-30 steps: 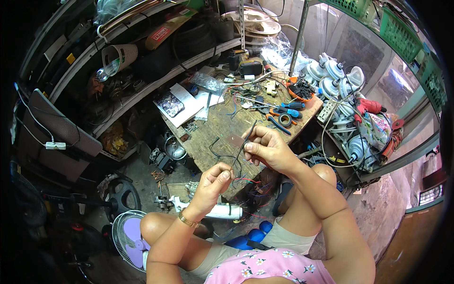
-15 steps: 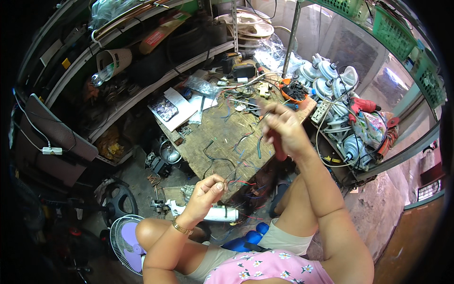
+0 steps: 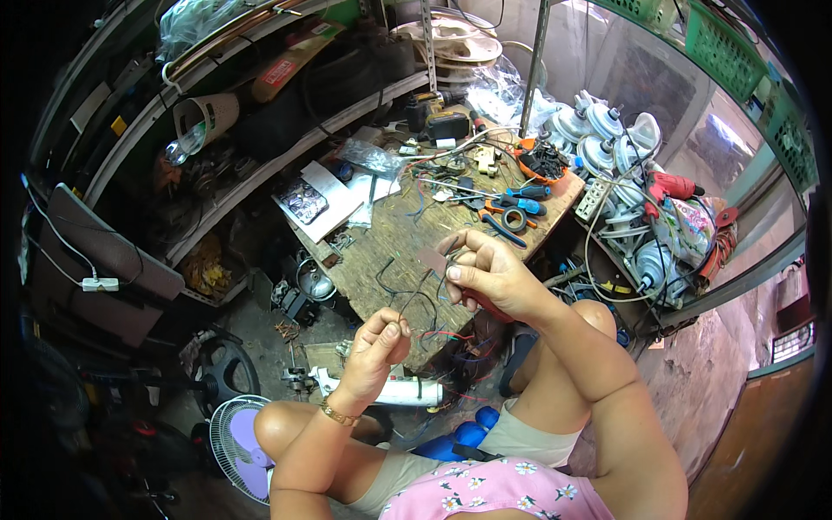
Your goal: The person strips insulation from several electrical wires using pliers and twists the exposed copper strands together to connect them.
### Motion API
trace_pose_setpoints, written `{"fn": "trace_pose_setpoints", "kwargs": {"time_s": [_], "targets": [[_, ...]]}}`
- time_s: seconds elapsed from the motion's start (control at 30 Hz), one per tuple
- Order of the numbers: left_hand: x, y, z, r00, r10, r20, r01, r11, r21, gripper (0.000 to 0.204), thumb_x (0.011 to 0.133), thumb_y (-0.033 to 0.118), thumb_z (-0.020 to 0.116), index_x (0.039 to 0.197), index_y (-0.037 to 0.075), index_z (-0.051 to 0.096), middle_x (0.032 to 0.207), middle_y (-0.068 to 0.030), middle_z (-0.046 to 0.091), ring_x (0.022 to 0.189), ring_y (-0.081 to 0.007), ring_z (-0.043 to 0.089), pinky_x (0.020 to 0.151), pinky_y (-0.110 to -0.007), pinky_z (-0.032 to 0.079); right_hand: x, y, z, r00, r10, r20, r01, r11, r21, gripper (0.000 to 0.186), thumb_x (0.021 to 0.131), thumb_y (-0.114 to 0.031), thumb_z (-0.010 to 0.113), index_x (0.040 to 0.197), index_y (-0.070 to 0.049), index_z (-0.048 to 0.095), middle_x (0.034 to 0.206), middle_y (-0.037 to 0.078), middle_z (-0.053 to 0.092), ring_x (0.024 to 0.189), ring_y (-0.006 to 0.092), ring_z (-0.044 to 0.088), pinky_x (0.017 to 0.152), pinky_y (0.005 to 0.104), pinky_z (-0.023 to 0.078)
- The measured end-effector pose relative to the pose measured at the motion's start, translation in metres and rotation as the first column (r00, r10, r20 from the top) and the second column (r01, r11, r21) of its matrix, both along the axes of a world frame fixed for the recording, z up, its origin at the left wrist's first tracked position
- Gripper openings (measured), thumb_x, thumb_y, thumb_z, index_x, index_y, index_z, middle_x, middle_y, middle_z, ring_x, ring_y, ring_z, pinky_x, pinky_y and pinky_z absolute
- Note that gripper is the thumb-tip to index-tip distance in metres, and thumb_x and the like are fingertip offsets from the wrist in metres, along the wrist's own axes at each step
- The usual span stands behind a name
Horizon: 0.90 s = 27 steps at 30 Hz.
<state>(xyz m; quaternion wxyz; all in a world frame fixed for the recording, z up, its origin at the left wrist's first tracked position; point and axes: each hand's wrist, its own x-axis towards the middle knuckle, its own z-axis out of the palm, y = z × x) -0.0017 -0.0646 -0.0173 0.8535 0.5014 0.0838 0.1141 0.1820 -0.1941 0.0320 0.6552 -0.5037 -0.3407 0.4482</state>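
Note:
Over the near edge of the wooden bench (image 3: 394, 234), my left hand (image 3: 380, 342) is closed in a pinch on a thin dark wire (image 3: 419, 290). The wire rises from my fingertips toward my right hand (image 3: 492, 273), which is up and to the right. My right hand is closed round a red-handled tool (image 3: 487, 305); its red handle shows below the palm, and its working end is too unclear to name. A flat brownish piece (image 3: 433, 259) shows by my right fingertips. Several loose dark wires (image 3: 386, 276) lie on the bench below.
Blue-handled pliers (image 3: 503, 230), a roll of black tape (image 3: 514, 219) and an orange bowl (image 3: 539, 165) of dark parts lie at the bench's far right. Papers (image 3: 331, 204) lie at its left. A white tube (image 3: 403, 392) and a purple fan (image 3: 247, 451) are below.
My right hand has come down and left, toward my left hand, with the red-handled tool. The pliers and tape behind it are now uncovered. My left hand has risen slightly.

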Motion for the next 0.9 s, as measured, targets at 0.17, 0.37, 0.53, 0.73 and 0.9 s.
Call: {"fn": "trace_pose_setpoints", "kwargs": {"time_s": [0.17,0.37,0.53,0.73,0.9], "targets": [[-0.0013,-0.0011,0.0003,0.997,-0.074,0.002,0.074,0.988,-0.136,0.019,0.094,0.027,0.05,0.088,0.009,0.05,0.057,0.006,0.031,0.05,-0.0056,0.024,0.05,-0.022,0.021,0.0027,0.0022,-0.0046,1.0,0.003,0.018,-0.003,1.0,0.016,0.023,0.089,-0.016,0.056,0.105,-0.005,0.044,0.073,0.003,0.058,0.062,0.0064,0.055,0.049,0.0177,0.041],[-0.0016,-0.0041,0.0036,0.992,-0.123,-0.009,0.118,0.967,-0.225,0.019,0.093,0.028,0.05,0.088,0.009,0.049,0.056,0.0063,0.028,0.05,-0.0063,0.023,0.05,-0.023,0.02,-0.0021,0.0033,-0.003,0.997,0.0,0.072,-0.001,1.0,0.009,0.021,0.089,-0.015,0.057,0.104,-0.006,0.045,0.072,0.003,0.059,0.06,0.0058,0.054,0.049,0.018,0.041],[-0.0018,-0.0069,0.005,0.985,-0.17,0.006,0.164,0.942,-0.294,0.02,0.094,0.028,0.049,0.088,0.009,0.048,0.055,0.0064,0.026,0.049,-0.0068,0.022,0.05,-0.023,0.02,-0.004,0.0035,-0.0004,0.995,-0.011,0.103,0.01,1.0,0.009,0.019,0.089,-0.015,0.057,0.103,-0.006,0.047,0.071,0.002,0.06,0.058,0.0054,0.053,0.05,0.0182,0.041],[-0.0016,-0.0085,0.0062,0.974,-0.223,0.03,0.218,0.902,-0.373,0.02,0.094,0.029,0.048,0.088,0.009,0.047,0.054,0.0064,0.024,0.048,-0.0074,0.021,0.05,-0.024,0.02,-0.0041,0.001,-0.0003,0.992,-0.066,0.108,0.062,0.997,0.041,0.017,0.089,-0.013,0.056,0.103,-0.006,0.049,0.07,0.003,0.06,0.057,0.005,0.053,0.05,0.0178,0.04],[-0.0038,-0.0059,-0.0017,0.966,-0.256,0.029,0.252,0.918,-0.305,0.02,0.094,0.029,0.049,0.091,0.009,0.048,0.054,0.0059,0.024,0.048,-0.0078,0.021,0.05,-0.024,0.02,0.0027,-0.003,0.0008,0.998,-0.021,0.06,0.019,0.999,0.038,0.02,0.089,-0.012,0.056,0.106,-0.005,0.049,0.071,0.004,0.06,0.06,0.0054,0.054,0.049,0.0174,0.04]]}}
